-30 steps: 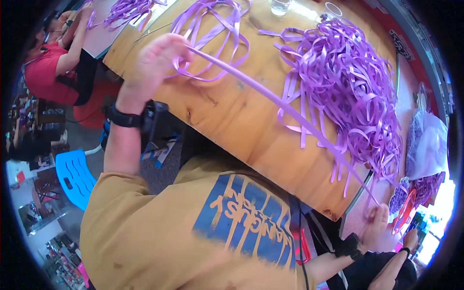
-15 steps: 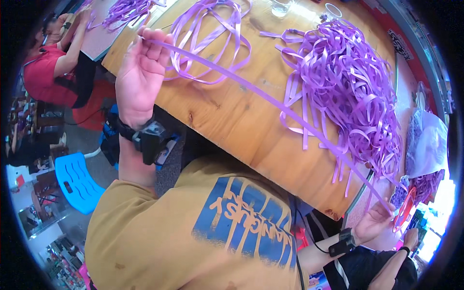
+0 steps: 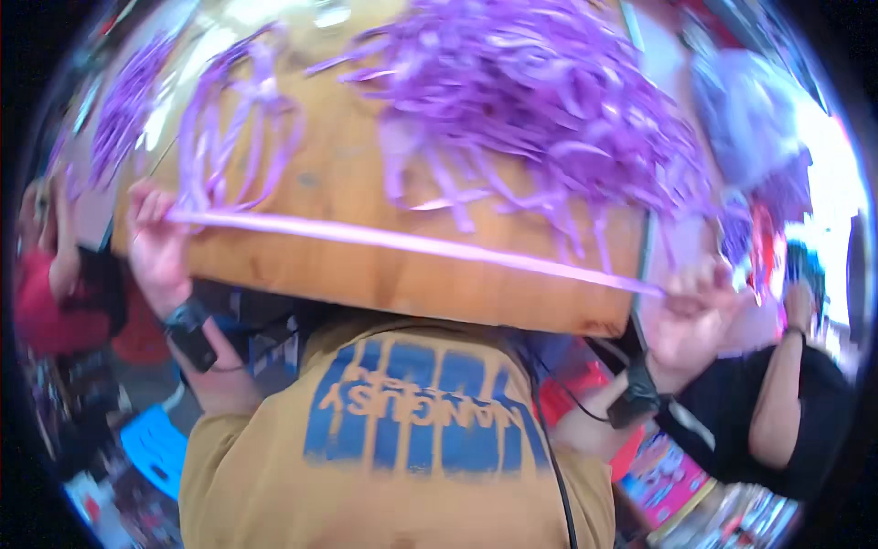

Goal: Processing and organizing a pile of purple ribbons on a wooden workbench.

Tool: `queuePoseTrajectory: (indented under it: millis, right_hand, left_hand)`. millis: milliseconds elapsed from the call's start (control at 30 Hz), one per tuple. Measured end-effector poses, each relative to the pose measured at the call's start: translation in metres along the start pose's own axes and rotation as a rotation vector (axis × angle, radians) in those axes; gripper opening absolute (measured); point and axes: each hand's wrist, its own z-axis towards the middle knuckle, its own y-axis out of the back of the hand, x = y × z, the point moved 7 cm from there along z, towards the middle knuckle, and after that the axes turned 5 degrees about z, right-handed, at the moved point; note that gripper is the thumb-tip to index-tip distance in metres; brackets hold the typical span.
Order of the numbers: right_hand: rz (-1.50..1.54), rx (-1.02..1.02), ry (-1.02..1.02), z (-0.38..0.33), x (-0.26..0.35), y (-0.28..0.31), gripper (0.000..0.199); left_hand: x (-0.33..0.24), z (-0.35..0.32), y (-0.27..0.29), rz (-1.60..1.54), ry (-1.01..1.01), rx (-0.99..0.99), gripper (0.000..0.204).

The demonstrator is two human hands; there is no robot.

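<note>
A long, narrow purple ribbon (image 3: 412, 241) is stretched almost straight between my hands, above the near edge of the wooden table (image 3: 384, 282). Its left end is pinched in the closed fingers of my left hand (image 3: 160, 245). My right hand (image 3: 690, 316) grips the other end near the table's right corner, its fingers curled and blurred by motion. Beyond the ribbon, a big tangled heap of purple ribbons (image 3: 567, 110) covers the far right of the tabletop. Loose loops of purple ribbon (image 3: 240, 137) lie on the table just past my left hand.
Another bundle of purple ribbons (image 3: 137, 105) lies at the far left. A pale plastic bag (image 3: 745, 114) stands at the right. Co-workers sit on both sides: one with a red sleeve (image 3: 55, 306), one in black clothing (image 3: 777, 412). A blue stool (image 3: 157, 448) is at lower left.
The view has turned, so the ribbon now runs nearly level instead of slanting. My right hand appears higher and my left hand lower and further left. Both hands still hold the ribbon.
</note>
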Motion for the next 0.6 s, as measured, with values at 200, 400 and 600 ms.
queuePoseTrajectory:
  millis: [200, 400, 600]
  right_hand:
    - [-0.389, 0.182, 0.185, -0.014, -0.003, -0.053, 0.022]
    - [-0.547, 0.201, 0.271, -0.027, 0.009, -0.053, 0.022]
    - [-0.539, 0.225, 0.29, -0.026, 0.008, -0.045, 0.023]
  left_hand:
    - [-0.035, 0.008, 0.029, 0.077, 0.014, -0.079, 0.012]
    - [-0.031, 0.023, 0.037, 0.08, -0.008, -0.173, 0.012]
    - [-0.024, 0.016, 0.024, -0.139, 0.004, -0.157, 0.019]
